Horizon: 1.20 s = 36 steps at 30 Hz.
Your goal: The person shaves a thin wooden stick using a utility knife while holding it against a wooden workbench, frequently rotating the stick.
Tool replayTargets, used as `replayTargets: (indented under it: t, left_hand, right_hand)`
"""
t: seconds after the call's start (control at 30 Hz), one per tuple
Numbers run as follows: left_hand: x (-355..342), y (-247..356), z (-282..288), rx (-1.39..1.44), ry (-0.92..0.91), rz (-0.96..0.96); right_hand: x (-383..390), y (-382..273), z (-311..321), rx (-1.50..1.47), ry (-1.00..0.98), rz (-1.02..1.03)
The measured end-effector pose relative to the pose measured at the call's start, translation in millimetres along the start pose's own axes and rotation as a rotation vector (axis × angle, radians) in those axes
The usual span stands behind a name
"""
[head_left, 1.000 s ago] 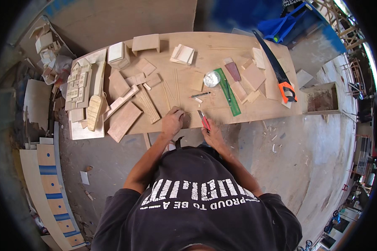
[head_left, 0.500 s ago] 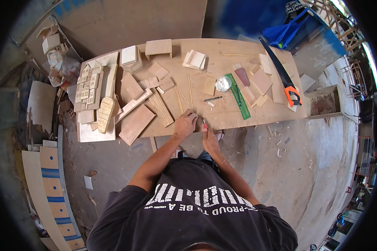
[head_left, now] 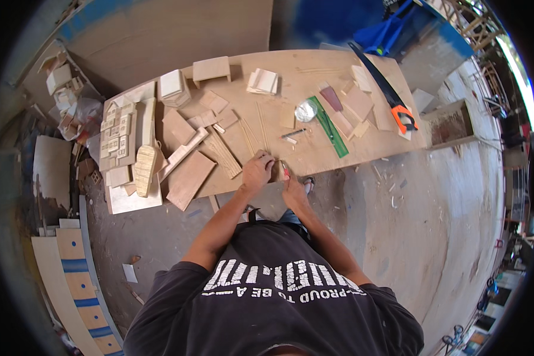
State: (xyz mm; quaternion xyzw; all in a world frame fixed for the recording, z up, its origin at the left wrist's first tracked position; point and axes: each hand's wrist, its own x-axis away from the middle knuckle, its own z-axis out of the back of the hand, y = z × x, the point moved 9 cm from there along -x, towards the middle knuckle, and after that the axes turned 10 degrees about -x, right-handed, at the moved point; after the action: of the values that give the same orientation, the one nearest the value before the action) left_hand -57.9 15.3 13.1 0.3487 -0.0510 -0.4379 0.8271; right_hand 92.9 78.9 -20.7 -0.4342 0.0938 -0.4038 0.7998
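At the near edge of the wooden worktable (head_left: pixel 314 160), my left hand (head_left: pixel 257 172) is closed with its fingers bent down against the tabletop. Whatever it pinches is mostly hidden by the fingers. Just to its right, my right hand (head_left: pixel 293 193) grips a small red-handled knife (head_left: pixel 286 172), its thin tip pointing away from me. A small gap separates the two hands. Thin wooden sticks (head_left: pixel 262 127) lie beyond my left hand. Past my right hand are a pen (head_left: pixel 294 133), a green ruler (head_left: pixel 330 127) and a round, shiny, clear container (head_left: pixel 306 110).
A handsaw with an orange handle (head_left: pixel 404 118) lies at the table's right. Wood offcuts (head_left: pixel 191 180) and a carved wooden model of a building (head_left: pixel 120 133) crowd the left side. An open wooden box (head_left: pixel 451 126) stands off the right end. Scraps litter the floor (head_left: pixel 385 225).
The view has turned slightly, so the table and its items sit further left and tilted. Both hands stay close together at the table edge, the knife still in my right hand.
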Motion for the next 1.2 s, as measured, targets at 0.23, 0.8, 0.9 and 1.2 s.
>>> replayTargets:
  t: [0.23,0.8,0.9,1.2]
  left_hand:
    - [-1,1,1,0.027,0.010,0.018]
    - [2,-5,3,0.066,-0.001,0.053]
    - [2,-11,-1,0.129,-0.001,0.076]
    - [3,-14,-1,0.196,-0.050,0.091]
  right_hand:
    - [-4,26,-11,0.050,-0.046,-0.071]
    - [-8,13,-5,0.037,-0.074,0.002]
    - [-8,9,-6,0.095,-0.063,-0.066]
    - [-7,-6,-3,0.115,-0.031,-0.036]
